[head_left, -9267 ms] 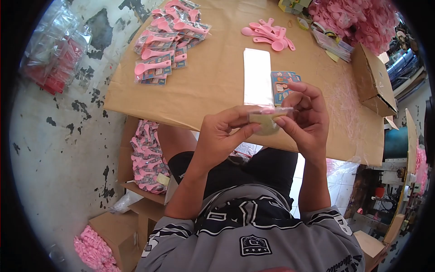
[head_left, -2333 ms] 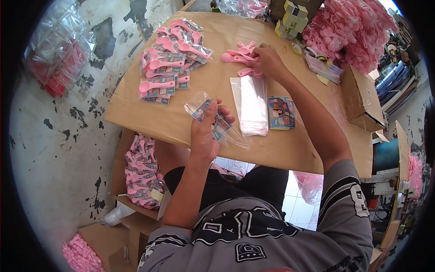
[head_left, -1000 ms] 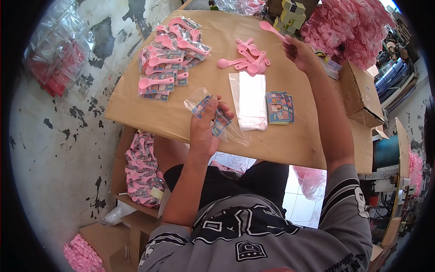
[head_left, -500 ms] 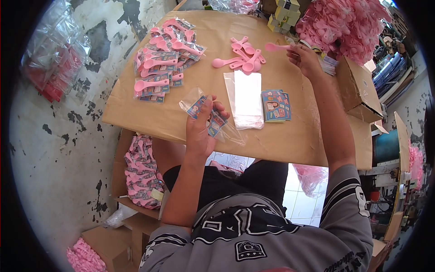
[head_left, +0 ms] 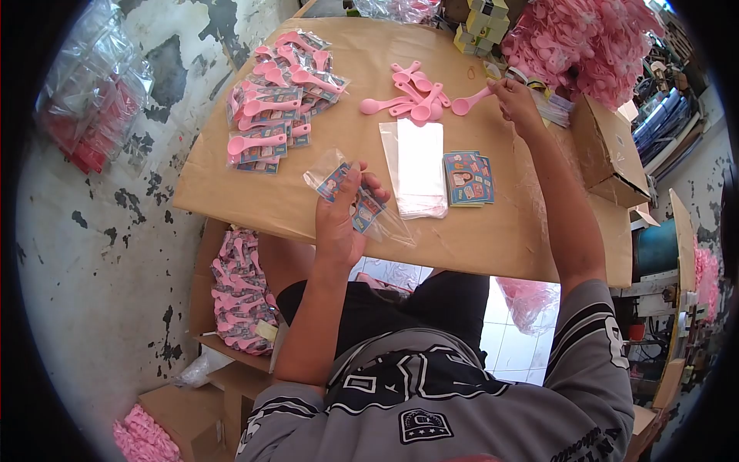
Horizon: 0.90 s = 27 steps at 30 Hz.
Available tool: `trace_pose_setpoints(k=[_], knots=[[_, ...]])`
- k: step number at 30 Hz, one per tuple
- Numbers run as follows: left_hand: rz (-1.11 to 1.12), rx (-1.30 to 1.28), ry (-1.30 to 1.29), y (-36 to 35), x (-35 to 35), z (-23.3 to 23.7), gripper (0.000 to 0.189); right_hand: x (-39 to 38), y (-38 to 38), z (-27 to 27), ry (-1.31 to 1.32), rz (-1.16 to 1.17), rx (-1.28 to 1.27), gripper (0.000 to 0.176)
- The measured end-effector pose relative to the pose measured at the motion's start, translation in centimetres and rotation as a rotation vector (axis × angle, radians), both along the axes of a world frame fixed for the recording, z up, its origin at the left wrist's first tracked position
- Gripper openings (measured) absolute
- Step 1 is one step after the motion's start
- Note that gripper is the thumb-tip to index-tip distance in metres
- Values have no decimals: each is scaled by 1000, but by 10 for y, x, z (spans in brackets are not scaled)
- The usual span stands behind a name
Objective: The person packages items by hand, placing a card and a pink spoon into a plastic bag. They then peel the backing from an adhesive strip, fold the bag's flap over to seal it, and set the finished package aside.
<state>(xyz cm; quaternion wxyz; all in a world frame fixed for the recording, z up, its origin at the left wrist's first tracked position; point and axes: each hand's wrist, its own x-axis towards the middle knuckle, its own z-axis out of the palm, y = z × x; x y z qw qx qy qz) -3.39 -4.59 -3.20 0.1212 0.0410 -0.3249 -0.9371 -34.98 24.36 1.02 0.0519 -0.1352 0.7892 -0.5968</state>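
Observation:
My left hand [head_left: 346, 204] is closed around a clear plastic bag [head_left: 396, 229] with a blue printed card [head_left: 366, 215] inside, just above the table's front edge. Farther right, my right hand [head_left: 514, 104] pinches a pink spoon [head_left: 467, 103] by the end of its handle, the bowl pointing left. Left of that spoon lies a loose pile of pink spoons [head_left: 423, 100]. Between my hands are a stack of clear bags [head_left: 421, 173] and a stack of blue printed cards [head_left: 469, 179].
Bagged spoons with cards [head_left: 265, 108] cover the table's left side. A large heap of pink spoons [head_left: 577, 46] sits at the back right, near an open cardboard box [head_left: 612, 154]. More packed spoons fill a box [head_left: 240, 292] below the table at left.
My right hand has shifted slightly, and the spoon in it now tilts with its bowl lower, nearer the table. A rubber band shows behind it. My left hand stays still.

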Motion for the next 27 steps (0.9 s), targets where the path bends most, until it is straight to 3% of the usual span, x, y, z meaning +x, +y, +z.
trace_pose_setpoints(k=[6,9,12,18,21,24,27], knots=[[0,-3,-1,0,1,1,30,-5,3,0,101,-200,-5,39],[4,-7,-7,0,1,1,30,-11,9,0,130,-209,186,41],[5,-10,-7,0,1,1,29,-5,13,6,350,-254,482,41],[33,2,-23,1,2,2,29,31,24,37,461,7,676,32],[71,-18,-6,3,3,4,29,70,32,53,726,-61,478,30],[75,-27,-11,4,3,3,29,93,51,67,434,-118,262,30],[51,-14,2,3,1,1,29,103,77,56,311,-121,270,29]])
